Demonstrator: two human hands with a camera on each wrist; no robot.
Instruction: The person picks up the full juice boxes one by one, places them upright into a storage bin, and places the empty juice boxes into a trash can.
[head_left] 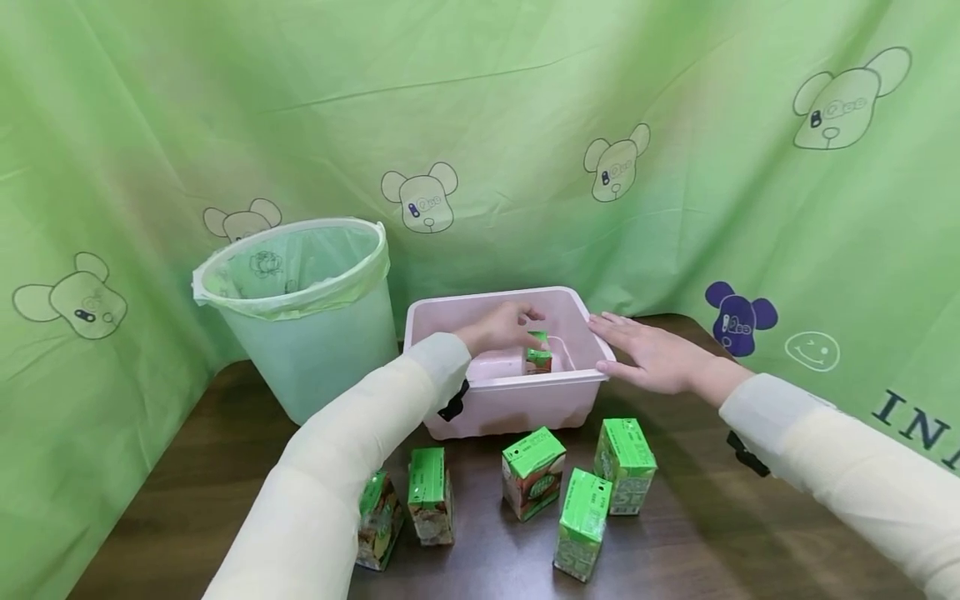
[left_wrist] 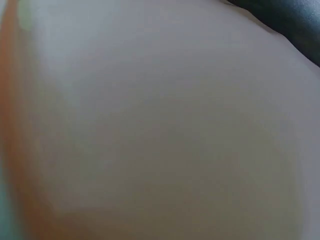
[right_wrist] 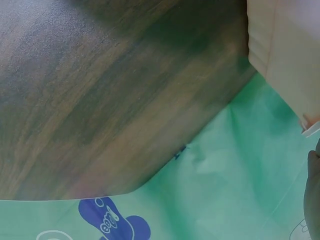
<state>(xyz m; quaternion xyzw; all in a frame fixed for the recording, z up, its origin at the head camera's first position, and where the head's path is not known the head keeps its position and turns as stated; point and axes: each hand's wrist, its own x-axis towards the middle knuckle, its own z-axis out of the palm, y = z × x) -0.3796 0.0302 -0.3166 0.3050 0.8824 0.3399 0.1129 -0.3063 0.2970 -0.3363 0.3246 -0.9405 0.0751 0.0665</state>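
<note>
Currently, the left hand (head_left: 501,327) is held, fingers parted, over a green-topped cardboard carton (head_left: 538,362) inside a rectangular pink plastic tub (head_left: 517,412); contact cannot be told. The tub's right rim is touched by the right hand (head_left: 654,354), fingers straight.

The bin (head_left: 330,350) stands at the table's (head_left: 712,517) back left corner, with the tub (head_left: 517,408) right of it along the back edge and the curtain (head_left: 510,83) behind both. One carton (head_left: 538,363) sits in the tub, by the left hand (head_left: 502,327); the right hand (head_left: 652,354) is at its right rim. Before the tub stand five cartons (head_left: 534,473): two left, one midway, two right.
</note>
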